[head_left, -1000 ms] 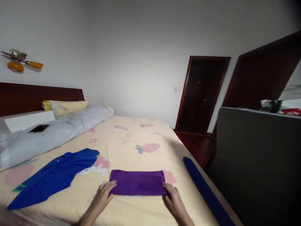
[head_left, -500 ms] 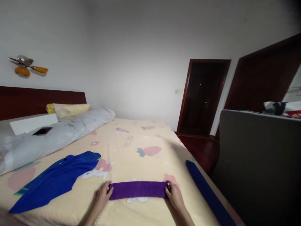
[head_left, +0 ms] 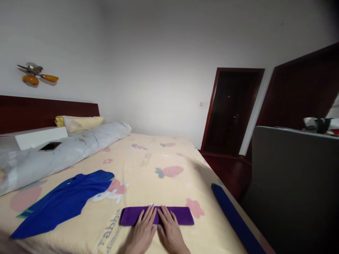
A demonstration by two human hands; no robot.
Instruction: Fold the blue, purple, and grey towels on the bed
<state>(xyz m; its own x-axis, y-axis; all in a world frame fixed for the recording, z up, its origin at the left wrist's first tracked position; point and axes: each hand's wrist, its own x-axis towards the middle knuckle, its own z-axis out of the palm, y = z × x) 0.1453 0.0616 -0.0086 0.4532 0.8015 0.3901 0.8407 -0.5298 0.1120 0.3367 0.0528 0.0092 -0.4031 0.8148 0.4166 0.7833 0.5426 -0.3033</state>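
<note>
A purple cloth (head_left: 184, 216), folded into a long flat strip, lies crosswise on the patterned bed sheet (head_left: 148, 187) near the bottom middle. Both hands rest flat on its middle, side by side, fingers stretched forward: my left hand (head_left: 144, 225) and, close beside it, my right hand (head_left: 169, 225). Neither hand grips anything. To the left a blue garment (head_left: 60, 204) is spread out with uneven edges. Along the bed's right edge runs a narrow folded dark blue cloth (head_left: 235, 218).
A long grey-white roll (head_left: 87, 144) crosses the bed's left side, with a phone (head_left: 50, 146) on it and a white box (head_left: 42, 137) behind. A pillow (head_left: 84, 123) lies by the headboard (head_left: 47, 109). A dark grey panel (head_left: 293, 183) stands beyond the right edge.
Both hands have let go of the purple cloth's ends and moved inward to its middle, palms down. The view has shifted slightly.
</note>
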